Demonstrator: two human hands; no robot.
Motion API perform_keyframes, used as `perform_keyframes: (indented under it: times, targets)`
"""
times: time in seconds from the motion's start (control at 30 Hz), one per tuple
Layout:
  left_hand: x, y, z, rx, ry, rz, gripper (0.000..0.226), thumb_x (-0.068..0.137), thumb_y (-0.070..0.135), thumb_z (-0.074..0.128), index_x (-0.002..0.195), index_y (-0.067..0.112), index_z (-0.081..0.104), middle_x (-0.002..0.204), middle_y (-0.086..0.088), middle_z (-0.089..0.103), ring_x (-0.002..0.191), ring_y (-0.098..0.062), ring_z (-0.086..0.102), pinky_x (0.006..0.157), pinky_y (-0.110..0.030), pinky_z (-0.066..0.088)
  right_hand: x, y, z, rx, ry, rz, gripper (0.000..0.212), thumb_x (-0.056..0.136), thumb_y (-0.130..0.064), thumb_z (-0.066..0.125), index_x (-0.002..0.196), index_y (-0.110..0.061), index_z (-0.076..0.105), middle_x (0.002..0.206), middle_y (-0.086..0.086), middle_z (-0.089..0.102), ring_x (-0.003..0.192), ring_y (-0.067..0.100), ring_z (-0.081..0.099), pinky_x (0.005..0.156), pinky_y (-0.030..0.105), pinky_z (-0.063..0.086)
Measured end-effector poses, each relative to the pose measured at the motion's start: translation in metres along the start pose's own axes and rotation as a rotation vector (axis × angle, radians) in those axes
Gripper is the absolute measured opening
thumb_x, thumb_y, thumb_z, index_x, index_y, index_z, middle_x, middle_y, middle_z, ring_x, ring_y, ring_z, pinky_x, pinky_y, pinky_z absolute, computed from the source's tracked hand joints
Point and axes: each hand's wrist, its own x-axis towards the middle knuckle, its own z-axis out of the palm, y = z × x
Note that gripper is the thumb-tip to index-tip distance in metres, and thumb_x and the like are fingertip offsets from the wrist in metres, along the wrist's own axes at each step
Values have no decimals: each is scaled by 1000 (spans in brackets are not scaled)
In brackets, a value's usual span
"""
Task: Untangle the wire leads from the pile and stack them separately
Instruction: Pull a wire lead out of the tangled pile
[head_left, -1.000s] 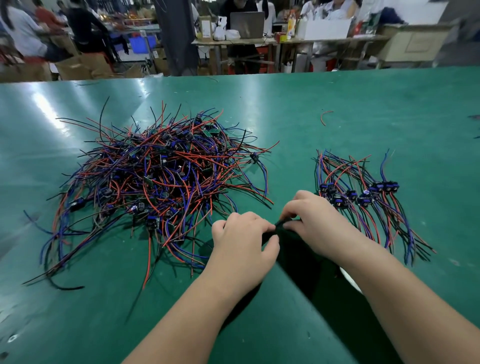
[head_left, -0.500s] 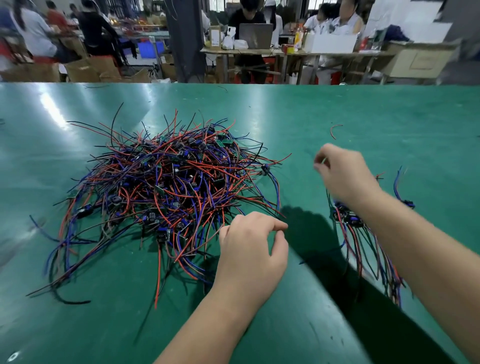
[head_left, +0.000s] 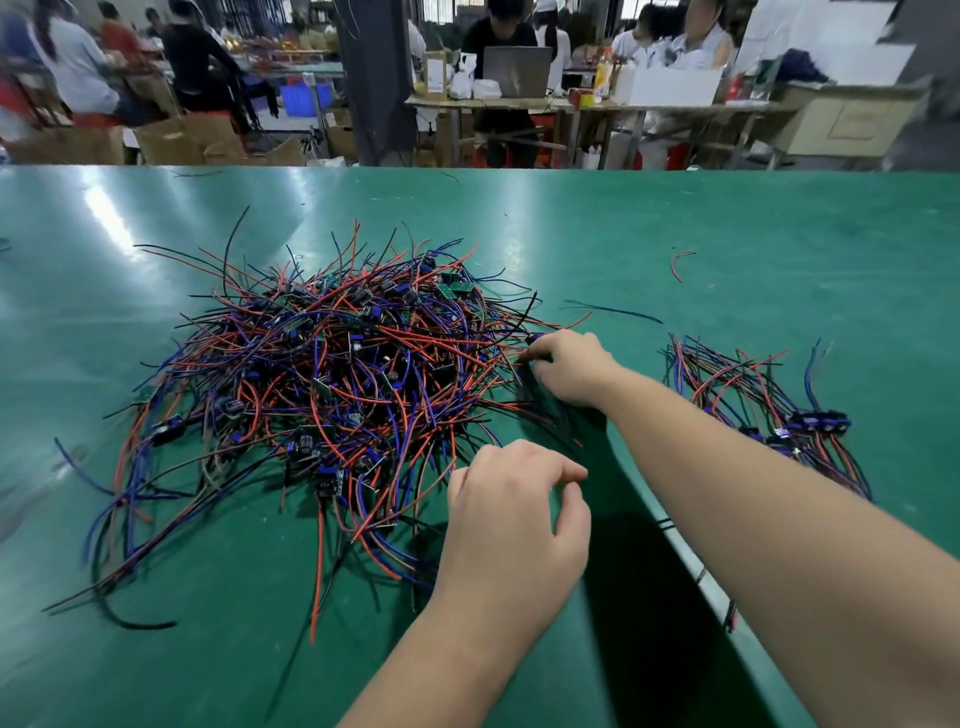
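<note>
Brown cardboard boxes (head_left: 171, 143) beyond the green table (head_left: 779, 249) are blurred, their contents unreadable. The right hand (head_left: 569, 366), fingers curled, pinches the right edge of the tangled pile of red, blue and black wire leads (head_left: 332, 374); which lead is hidden. The left hand (head_left: 514, 519) curls loosely just nearer, thumb and forefinger narrowly apart, nothing visible between. The sorted stack of leads (head_left: 737, 379) lies right of that wrist, partly behind the forearm.
</note>
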Motion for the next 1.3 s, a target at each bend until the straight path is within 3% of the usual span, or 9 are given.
perform_keyframes:
  times: [0.17, 0.3, 0.4, 0.47, 0.6, 0.7, 0.9, 1.1, 1.3]
  targets:
    - [0, 2, -1, -37, 11, 9, 25, 81, 32, 47, 95, 29, 68, 97, 15, 64, 98, -10, 52, 86, -30, 34, -14, -3, -10, 164, 144, 44, 31, 90, -7, 48, 109, -14, 71, 117, 9, 67, 103, 23, 60, 81, 19, 41]
    - [0, 3, -3, -68, 34, 42, 23, 81, 27, 50, 93, 23, 70, 95, 10, 65, 95, -14, 56, 88, -37, 43, -54, 3, -27, 552, 297, 25, 22, 86, -4, 56, 92, -15, 74, 80, 3, 74, 53, 0, 55, 47, 10, 38]
    - [2, 3, -7, -143, 123, 47, 19, 80, 23, 54, 88, 20, 71, 87, 10, 66, 84, -7, 59, 82, -23, 45, -92, 7, -32, 1003, 345, 77, 20, 82, 3, 62, 81, -15, 71, 65, -3, 72, 64, 5, 65, 66, 15, 52]
    - [5, 4, -12, -221, 244, -11, 13, 80, 25, 57, 76, 23, 69, 70, 13, 64, 68, -1, 58, 68, -13, 43, -117, 9, -35, 1293, 323, 131, 15, 82, 8, 62, 83, -5, 70, 63, 3, 71, 64, 10, 68, 64, 17, 53]
    - [9, 2, -25, -498, 449, -98, 31, 83, 36, 52, 64, 13, 58, 52, -4, 57, 42, -12, 47, 43, -22, 37, -153, 21, -49, 1648, 336, 188, 11, 83, 11, 57, 83, 3, 64, 66, 10, 71, 64, 12, 69, 60, 14, 52]
    - [11, 3, -27, -549, 419, -103, 39, 87, 37, 50, 59, 11, 60, 49, -6, 53, 41, -9, 43, 43, -23, 33, -168, 25, -54, 1792, 395, 194, 12, 83, 11, 54, 85, 3, 63, 67, 10, 71, 64, 11, 69, 58, 12, 51]
    - [7, 13, -7, -721, -53, -296, 36, 73, 53, 56, 72, 22, 75, 75, -1, 74, 63, -7, 67, 50, -21, 49, -186, 7, -30, 1652, 218, 35, 14, 58, -1, 68, 70, -7, 72, 74, 7, 72, 67, 16, 70, 58, 15, 52]
    - [7, 15, -8, -998, -65, -383, 25, 62, 40, 73, 79, 23, 79, 78, -1, 74, 69, -9, 67, 66, -23, 55, -195, 6, -20, 1400, 166, -114, 14, 54, -5, 76, 58, -16, 67, 85, -2, 72, 69, 24, 70, 62, 23, 55]
    - [8, 16, -6, -1091, -117, -442, 30, 62, 36, 73, 82, 13, 77, 87, -10, 74, 78, -19, 68, 73, -31, 56, -197, 8, -18, 1000, 206, -244, 11, 70, -5, 76, 74, -15, 75, 92, 6, 65, 76, 25, 71, 70, 32, 58]
